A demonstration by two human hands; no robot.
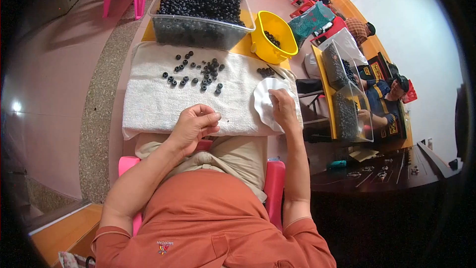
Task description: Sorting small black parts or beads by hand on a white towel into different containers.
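Note:
My left hand (194,128) is closed above the near edge of a white towel (148,104), thumb and fingers drawn together. Whatever they may hold is hidden. Over a white wavy-rimmed dish (263,100) at the towel's right side, my right hand (283,110) is pinched, and I cannot make out anything in its fingertips. Several black round bead-like pieces with holes (204,82) lie scattered on the towel beyond my left hand. A small group of black pieces (266,72) sits beyond the dish, beside a thin dark stick (275,71).
A clear plastic bin (193,32) full of black pieces stands at the far side, with a yellow basket (274,25) holding a few to its right. Further right, a person (386,100) sits by more clear bins (349,114). A dark table (337,181) bears metal parts.

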